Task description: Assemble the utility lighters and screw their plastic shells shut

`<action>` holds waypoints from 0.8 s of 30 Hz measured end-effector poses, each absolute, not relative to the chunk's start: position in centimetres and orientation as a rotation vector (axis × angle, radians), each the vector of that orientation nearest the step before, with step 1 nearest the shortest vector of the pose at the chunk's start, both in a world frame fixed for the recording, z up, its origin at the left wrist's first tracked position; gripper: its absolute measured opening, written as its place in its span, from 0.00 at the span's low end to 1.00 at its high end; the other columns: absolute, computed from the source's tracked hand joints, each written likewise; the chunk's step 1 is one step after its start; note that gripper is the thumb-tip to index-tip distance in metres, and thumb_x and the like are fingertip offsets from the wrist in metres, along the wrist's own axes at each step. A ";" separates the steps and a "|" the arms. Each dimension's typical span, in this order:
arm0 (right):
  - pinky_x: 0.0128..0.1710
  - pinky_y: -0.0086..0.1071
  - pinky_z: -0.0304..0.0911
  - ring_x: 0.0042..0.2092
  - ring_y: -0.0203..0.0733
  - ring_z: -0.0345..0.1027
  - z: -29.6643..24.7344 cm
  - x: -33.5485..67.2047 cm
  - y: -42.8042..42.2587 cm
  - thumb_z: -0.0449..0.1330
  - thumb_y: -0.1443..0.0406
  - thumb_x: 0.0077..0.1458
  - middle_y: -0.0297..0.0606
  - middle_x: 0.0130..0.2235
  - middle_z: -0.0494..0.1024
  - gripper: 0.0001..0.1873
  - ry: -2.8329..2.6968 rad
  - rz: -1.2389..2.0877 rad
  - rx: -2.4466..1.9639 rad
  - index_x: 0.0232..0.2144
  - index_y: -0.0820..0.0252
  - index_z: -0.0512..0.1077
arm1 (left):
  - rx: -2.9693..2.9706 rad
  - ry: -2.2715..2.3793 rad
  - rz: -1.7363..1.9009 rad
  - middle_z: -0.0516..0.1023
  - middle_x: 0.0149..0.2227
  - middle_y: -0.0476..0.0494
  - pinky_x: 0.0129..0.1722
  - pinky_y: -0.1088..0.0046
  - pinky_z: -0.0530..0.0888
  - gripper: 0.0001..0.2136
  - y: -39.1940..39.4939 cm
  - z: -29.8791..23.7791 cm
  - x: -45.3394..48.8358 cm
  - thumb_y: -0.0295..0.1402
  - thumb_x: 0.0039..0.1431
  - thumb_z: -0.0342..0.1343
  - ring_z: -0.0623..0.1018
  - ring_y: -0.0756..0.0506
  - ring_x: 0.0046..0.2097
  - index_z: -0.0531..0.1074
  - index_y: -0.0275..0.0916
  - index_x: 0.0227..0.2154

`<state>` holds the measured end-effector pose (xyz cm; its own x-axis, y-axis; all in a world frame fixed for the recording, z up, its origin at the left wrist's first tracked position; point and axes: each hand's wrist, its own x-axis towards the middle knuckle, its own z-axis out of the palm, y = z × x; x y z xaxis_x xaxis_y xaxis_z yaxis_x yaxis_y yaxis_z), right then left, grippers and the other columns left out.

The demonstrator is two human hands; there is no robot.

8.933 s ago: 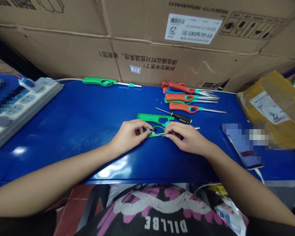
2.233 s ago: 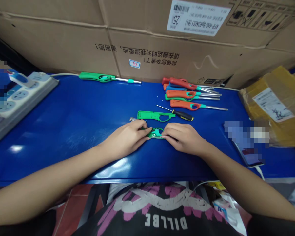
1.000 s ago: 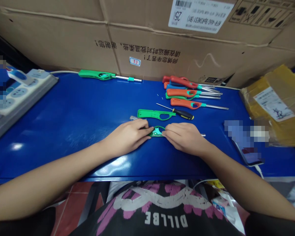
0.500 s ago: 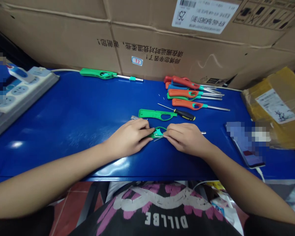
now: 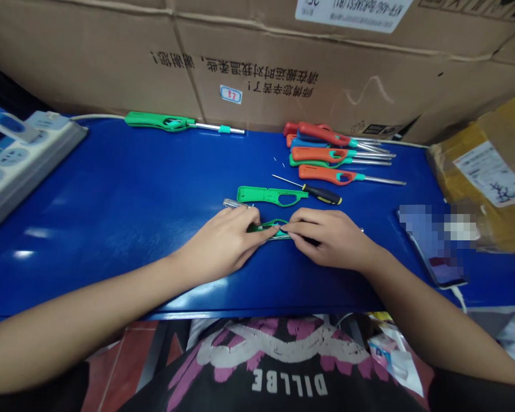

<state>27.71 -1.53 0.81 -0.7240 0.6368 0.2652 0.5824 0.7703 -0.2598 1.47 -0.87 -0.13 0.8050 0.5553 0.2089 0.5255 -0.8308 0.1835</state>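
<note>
Between my hands lies an opened green lighter body (image 5: 276, 222), with a turquoise trigger part and a thin wire in it. My left hand (image 5: 227, 237) grips its left end, the index finger stretched to the trigger area. The fingers of my right hand (image 5: 326, 237) are pinched on its right side; a metal tip (image 5: 361, 230) shows past that hand. What lies under the fingers is hidden. Just beyond, a separate green half shell (image 5: 270, 195) rests beside a metal piece (image 5: 232, 203) and a black and yellow screwdriver (image 5: 323, 194).
Several lighters (image 5: 326, 174) in red, orange, blue and green are piled at the back right. A whole green lighter (image 5: 161, 121) lies at the back left. A power strip (image 5: 21, 154) stands left; a phone (image 5: 433, 252) and taped box (image 5: 489, 171) are right. Cardboard (image 5: 249, 46) walls the back.
My left index finger has moved right onto the trigger area. My right fingers have shifted slightly and still pinch there. The camera view has tilted down a little.
</note>
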 end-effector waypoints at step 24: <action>0.38 0.30 0.65 0.43 0.39 0.75 0.5 27.1 -1.5 0.59 0.62 0.66 0.37 0.45 0.79 0.07 -2.625 0.338 -0.997 0.44 0.56 0.74 | 2.846 0.847 0.483 0.77 0.47 0.39 0.43 0.63 0.74 0.15 -1.0 -0.4 1.4 0.32 0.72 0.49 0.76 0.40 0.48 0.73 0.41 0.56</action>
